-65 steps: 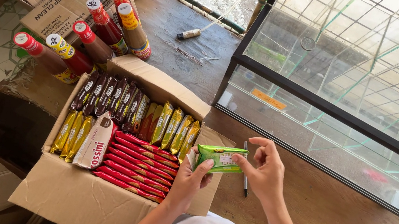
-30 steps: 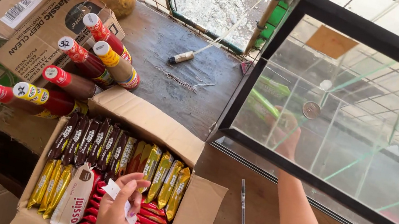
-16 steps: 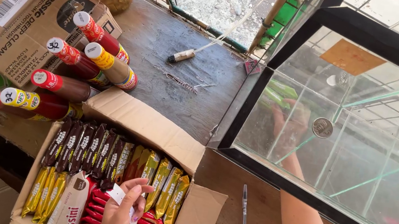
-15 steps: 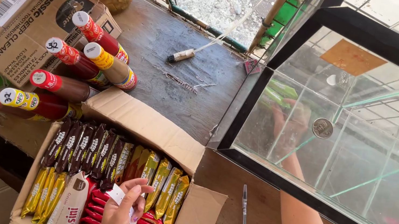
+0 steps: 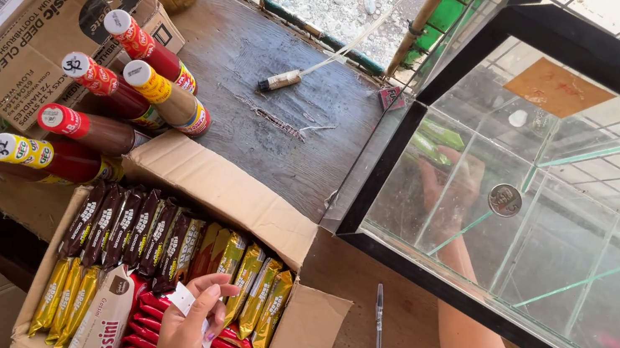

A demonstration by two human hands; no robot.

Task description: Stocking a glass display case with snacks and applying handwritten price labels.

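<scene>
Inside glass case (image 5: 576, 204), right hand (image 5: 451, 192) holds green packets (image 5: 436, 141)

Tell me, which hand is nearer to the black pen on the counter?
Left. The left hand rests in the cardboard box, just left of the pen. The right hand reaches inside the glass case, farther away.

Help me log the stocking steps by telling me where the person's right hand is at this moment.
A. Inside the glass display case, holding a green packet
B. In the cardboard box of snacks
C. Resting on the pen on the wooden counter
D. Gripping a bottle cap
A: the right hand shows through the pane of the glass display case, closed on a green packet, while the pen lies untouched.
</scene>
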